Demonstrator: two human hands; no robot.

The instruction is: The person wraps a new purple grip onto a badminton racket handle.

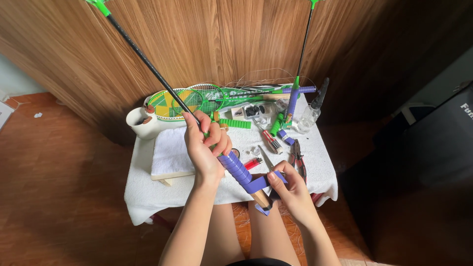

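My left hand (pixel 206 146) grips the upper part of a badminton racket handle (pixel 240 171), where the black shaft (pixel 143 56) runs up and to the left. Purple grip tape (pixel 256 184) is wound around most of the handle, leaving bare wood at the butt end (pixel 260 198). My right hand (pixel 290 189) pinches the loose end of the purple tape beside the butt end. Both hands hover over the front edge of a small table covered in white cloth (pixel 148 194).
On the table lie a folded white towel (pixel 170 150), a white mug (pixel 139 123), green rackets (pixel 197 98), an upright racket with a purple handle (pixel 293 101), a clear bottle (pixel 308 118), red pliers (pixel 297 160), a red lighter (pixel 253 163), green grip rolls (pixel 235 123). Wooden panelling stands behind.
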